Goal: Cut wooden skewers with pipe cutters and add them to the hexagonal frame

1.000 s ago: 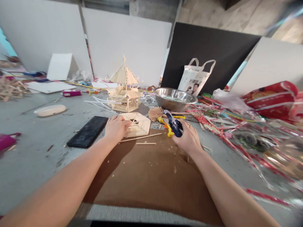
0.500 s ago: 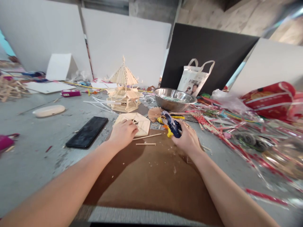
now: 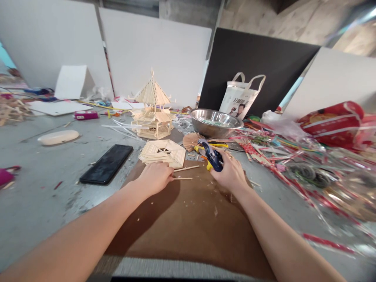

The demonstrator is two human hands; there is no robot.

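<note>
My left hand [image 3: 154, 177] rests on the brown board [image 3: 188, 219] with its fingers curled over the near end of a short thin wooden stick [image 3: 184, 179]. A longer stick [image 3: 188, 169] lies just beyond it. The flat hexagonal stick panel [image 3: 163, 153] sits free, a little beyond the left hand. My right hand [image 3: 230, 172] is closed round the blue and yellow cutters [image 3: 212, 156], whose jaws point away from me. The stick-built pagoda model [image 3: 152, 111] stands farther back.
A black phone [image 3: 107, 163] lies left of the board. A steel bowl [image 3: 216, 122], a small fan-shaped stick piece [image 3: 191, 141] and a white tote bag [image 3: 241, 98] are behind. Red wrappers and plastic packets [image 3: 296, 164] crowd the right. White and black panels lean at the back.
My left hand has come off the hexagonal panel and drawn back toward me and to the right, down onto the short stick. The right hand with the cutters has barely shifted.
</note>
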